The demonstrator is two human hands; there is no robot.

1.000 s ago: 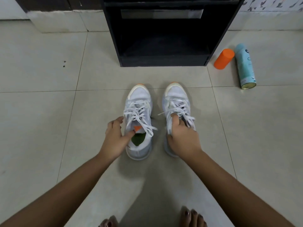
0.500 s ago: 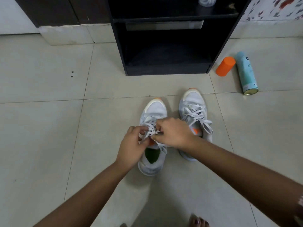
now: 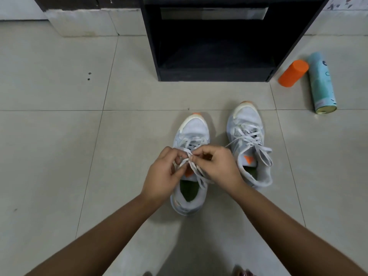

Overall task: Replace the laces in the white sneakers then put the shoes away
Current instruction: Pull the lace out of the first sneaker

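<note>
The flat white lace (image 3: 194, 170) of the left white mesh sneaker (image 3: 193, 128) is judged best loosened by small pulls where its strands cross, the ends being kept apart. It is pinched between the curled fingertips of the left hand (image 3: 161, 176) and the right hand (image 3: 219, 168). The other white sneaker (image 3: 247, 120) is stood just beside, laced.

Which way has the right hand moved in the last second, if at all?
Yes. The right hand moved left, off the right sneaker onto the left sneaker, where it pinches the lace.
</note>
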